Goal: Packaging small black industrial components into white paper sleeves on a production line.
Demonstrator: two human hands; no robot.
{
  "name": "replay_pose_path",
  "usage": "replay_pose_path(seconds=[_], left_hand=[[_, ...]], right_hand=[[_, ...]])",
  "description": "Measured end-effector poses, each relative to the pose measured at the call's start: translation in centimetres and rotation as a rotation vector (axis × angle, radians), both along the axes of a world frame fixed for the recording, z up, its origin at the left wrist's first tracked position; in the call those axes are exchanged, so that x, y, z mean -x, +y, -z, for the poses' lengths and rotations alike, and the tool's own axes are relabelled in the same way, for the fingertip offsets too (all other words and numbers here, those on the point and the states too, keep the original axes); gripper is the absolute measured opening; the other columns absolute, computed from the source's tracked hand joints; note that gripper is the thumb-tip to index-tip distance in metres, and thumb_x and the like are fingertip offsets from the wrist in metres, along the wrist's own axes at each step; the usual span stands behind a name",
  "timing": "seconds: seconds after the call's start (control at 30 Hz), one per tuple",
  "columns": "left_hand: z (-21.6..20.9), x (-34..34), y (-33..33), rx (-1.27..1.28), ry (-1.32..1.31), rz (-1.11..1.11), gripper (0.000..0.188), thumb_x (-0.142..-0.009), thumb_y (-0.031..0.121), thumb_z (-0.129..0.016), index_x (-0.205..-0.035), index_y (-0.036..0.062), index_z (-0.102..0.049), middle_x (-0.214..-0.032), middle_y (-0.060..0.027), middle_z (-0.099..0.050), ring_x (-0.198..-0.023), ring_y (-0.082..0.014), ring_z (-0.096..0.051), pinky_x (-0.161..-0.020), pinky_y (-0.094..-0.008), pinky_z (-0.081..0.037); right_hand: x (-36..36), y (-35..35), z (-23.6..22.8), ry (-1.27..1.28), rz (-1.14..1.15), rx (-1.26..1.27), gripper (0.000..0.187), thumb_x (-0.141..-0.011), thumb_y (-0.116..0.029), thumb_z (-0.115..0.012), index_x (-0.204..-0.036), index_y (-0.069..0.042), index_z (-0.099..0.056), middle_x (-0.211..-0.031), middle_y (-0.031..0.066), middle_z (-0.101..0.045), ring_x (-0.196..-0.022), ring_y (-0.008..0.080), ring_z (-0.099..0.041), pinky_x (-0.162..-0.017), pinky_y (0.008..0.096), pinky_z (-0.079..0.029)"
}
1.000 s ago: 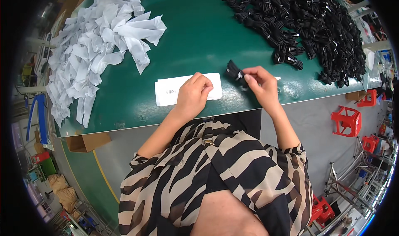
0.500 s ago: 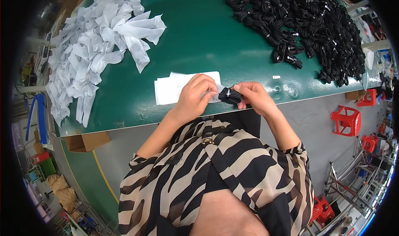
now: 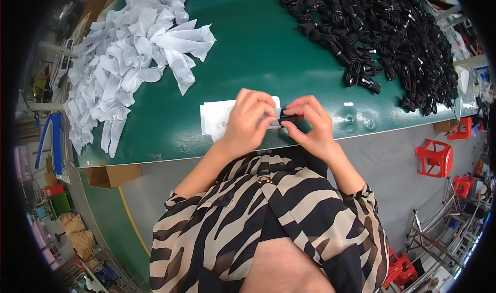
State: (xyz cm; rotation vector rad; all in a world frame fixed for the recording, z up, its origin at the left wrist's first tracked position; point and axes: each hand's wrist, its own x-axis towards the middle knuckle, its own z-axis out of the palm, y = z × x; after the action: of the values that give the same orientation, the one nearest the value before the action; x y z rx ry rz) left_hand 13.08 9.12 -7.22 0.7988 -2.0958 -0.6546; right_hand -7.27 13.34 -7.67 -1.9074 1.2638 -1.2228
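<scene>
So my right grip (image 3: 314,130) has a black cable bundle (image 3: 288,118) pinched between thumb and fingers, and my left grip (image 3: 247,125) is closed on a thin white bag (image 3: 218,133) right beside it. Fingertips almost meet. The bundle sits between my two hands at the bag's right end, but my fingers cover so much that I can't make out how far in it is, if at all.

Just left of my left knuckles the bag shows some grey print: a little triangle symbol plus a line or so of tiny characters, way too small to read. Under and behind it there's a flat white stack (image 3: 209,109) of what look like the same bags, near the front edge of the green bench (image 3: 248,55).

A bit right of my right hand lies a small white rectangular piece (image 3: 349,104); can't read anything on it. Far left is a big messy heap of white bags (image 3: 129,60), far right a huge black cable pile (image 3: 374,35) with pale bits poking through. Past the near edge, there's an open cardboard box (image 3: 114,175) down left and a red stool (image 3: 434,157) on the floor to the right.
</scene>
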Motion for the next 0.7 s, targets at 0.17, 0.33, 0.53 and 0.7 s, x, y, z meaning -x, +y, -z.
replay_pose_path(seconds=[0.17,0.33,0.53,0.7], left_hand=[[-0.9,-0.8,-1.2,-0.145,0.144,-0.047,0.008,-0.086,0.002,-0.067,-0.088,0.0043,-0.060,-0.105,-0.0081,-0.062,-0.096,-0.0243,-0.056,-0.081,-0.0331,-0.046],[-3.0,-4.9,-5.9,-0.709,0.825,0.002,0.013,-0.100,0.012,-0.059,-0.106,0.0013,-0.063,-0.109,-0.0053,-0.061,-0.094,-0.0094,-0.054,-0.077,-0.0235,-0.044],[-2.3,-12.6,-12.2,0.077,0.382,-0.730,0.027,-0.100,0.016,-0.060,-0.119,-0.0034,-0.060,-0.112,-0.0091,-0.062,-0.091,-0.0127,-0.057,-0.081,-0.0285,-0.049],[-0.7,-4.1,-4.5,-0.206,0.135,-0.304,0.014,-0.090,0.004,-0.067,-0.104,0.0044,-0.068,-0.103,-0.0055,-0.065,-0.085,-0.0130,-0.060,-0.076,-0.0277,-0.051]], right_hand=[[-1.4,-1.3,-0.7,-0.123,0.023,0.177,0.027,-0.074,0.001,-0.081,-0.095,0.000,-0.066,-0.106,0.0144,-0.063,-0.090,0.0241,-0.064,-0.071,0.0309,-0.054],[1.7,-3.1,-1.2,0.152,0.252,0.425,0.022,-0.076,0.000,-0.079,-0.094,-0.003,-0.067,-0.102,0.0134,-0.063,-0.089,0.0255,-0.064,-0.071,0.0331,-0.054],[9.5,-4.8,2.7,0.752,0.910,0.003,0.032,-0.089,-0.034,-0.073,-0.106,-0.008,-0.064,-0.101,0.0114,-0.064,-0.083,0.0330,-0.067,-0.069,0.0429,-0.053],[11.1,-4.1,5.1,0.687,0.913,0.051,0.033,-0.088,-0.025,-0.074,-0.109,-0.004,-0.059,-0.106,0.0159,-0.064,-0.081,0.0343,-0.067,-0.072,0.0432,-0.053]])
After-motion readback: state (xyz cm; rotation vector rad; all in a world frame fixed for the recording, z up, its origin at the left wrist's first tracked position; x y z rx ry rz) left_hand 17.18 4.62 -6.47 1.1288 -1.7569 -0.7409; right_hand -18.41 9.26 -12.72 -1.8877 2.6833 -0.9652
